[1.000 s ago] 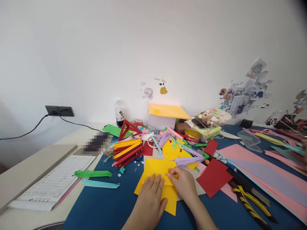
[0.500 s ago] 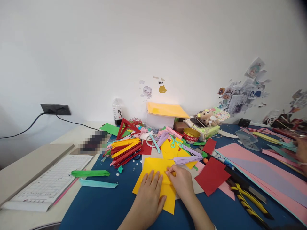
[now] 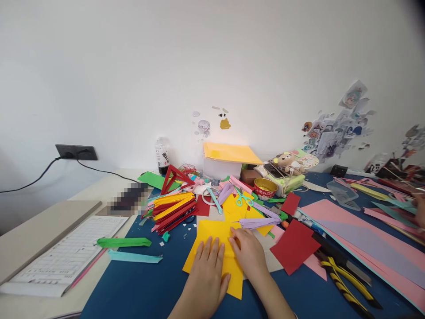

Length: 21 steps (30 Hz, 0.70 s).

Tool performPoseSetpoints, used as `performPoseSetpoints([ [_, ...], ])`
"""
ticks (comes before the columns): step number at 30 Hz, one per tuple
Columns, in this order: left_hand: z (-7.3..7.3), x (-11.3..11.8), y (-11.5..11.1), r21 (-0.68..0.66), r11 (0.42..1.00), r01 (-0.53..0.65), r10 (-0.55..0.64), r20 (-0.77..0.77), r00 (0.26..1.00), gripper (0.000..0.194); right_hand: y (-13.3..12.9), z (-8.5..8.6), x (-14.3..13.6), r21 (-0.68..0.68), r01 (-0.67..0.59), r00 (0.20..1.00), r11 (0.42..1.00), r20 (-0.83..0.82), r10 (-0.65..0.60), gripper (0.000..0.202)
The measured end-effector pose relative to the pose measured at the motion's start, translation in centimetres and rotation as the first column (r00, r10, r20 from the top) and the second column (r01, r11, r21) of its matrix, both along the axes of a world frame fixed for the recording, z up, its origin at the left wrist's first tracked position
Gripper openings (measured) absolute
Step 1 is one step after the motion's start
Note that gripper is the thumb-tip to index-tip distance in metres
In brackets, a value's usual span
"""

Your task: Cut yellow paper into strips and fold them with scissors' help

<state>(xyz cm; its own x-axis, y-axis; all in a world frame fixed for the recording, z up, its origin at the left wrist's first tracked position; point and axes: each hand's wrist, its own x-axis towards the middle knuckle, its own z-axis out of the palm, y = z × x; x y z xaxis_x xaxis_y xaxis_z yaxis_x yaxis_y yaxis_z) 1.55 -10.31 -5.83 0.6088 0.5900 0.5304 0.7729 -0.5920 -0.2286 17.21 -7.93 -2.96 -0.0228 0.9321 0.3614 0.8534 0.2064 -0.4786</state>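
A sheet of yellow paper (image 3: 212,230), with a fold line across it, lies on the blue desk top in front of me. Pressed flat over its middle is my left hand (image 3: 207,274), fingers stretched out. My right hand (image 3: 247,250) bends its fingers onto the right part of the sheet near the upper edge; the thumb and index finger are on the paper. Just beyond are more yellow paper pieces (image 3: 234,206), green scissors (image 3: 244,198) and folded purple strips (image 3: 259,222).
On the left lie green (image 3: 124,242) and light blue folded strips (image 3: 134,256) and a printed notebook (image 3: 56,257). Red paper (image 3: 295,246), black-and-yellow pliers (image 3: 345,279) and pink sheets (image 3: 365,243) are right. Another person's hand (image 3: 420,206) shows at the right edge.
My right hand has shifted slightly up and left along the yellow paper, its index finger straighter than before. My left hand stays flat on the sheet.
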Motion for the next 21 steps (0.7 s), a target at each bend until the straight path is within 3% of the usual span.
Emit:
performPoseSetpoints([
  [5,0.1,-0.1,-0.1,0.029,1.0,-0.011,0.011,0.002,1.0,0.045,-0.2,0.0,0.0,0.018,-0.018,1.0,1.0,0.008,0.018,0.018],
  [8,0.0,-0.6,-0.4,0.108,0.994,-0.012,0.013,-0.003,1.0,0.043,-1.1,0.2,0.2,-0.012,-0.117,0.992,0.993,-0.051,0.117,0.018],
  [11,-0.1,-1.3,-0.9,0.194,0.981,-0.005,0.003,0.011,1.0,0.042,-2.0,0.7,0.4,-0.079,-0.207,0.975,0.975,-0.098,0.199,0.03],
  [16,-0.3,-0.9,-1.7,0.265,0.964,-0.02,-0.005,0.094,0.996,0.042,-2.5,2.2,0.8,-0.191,-0.137,0.988,0.972,-0.091,0.122,0.029],
  [21,-0.8,-0.4,-1.6,0.221,0.973,-0.062,0.035,0.126,0.991,0.046,-1.7,2.8,0.4,-0.23,-0.144,0.985,0.962,-0.123,0.118,0.024],
])
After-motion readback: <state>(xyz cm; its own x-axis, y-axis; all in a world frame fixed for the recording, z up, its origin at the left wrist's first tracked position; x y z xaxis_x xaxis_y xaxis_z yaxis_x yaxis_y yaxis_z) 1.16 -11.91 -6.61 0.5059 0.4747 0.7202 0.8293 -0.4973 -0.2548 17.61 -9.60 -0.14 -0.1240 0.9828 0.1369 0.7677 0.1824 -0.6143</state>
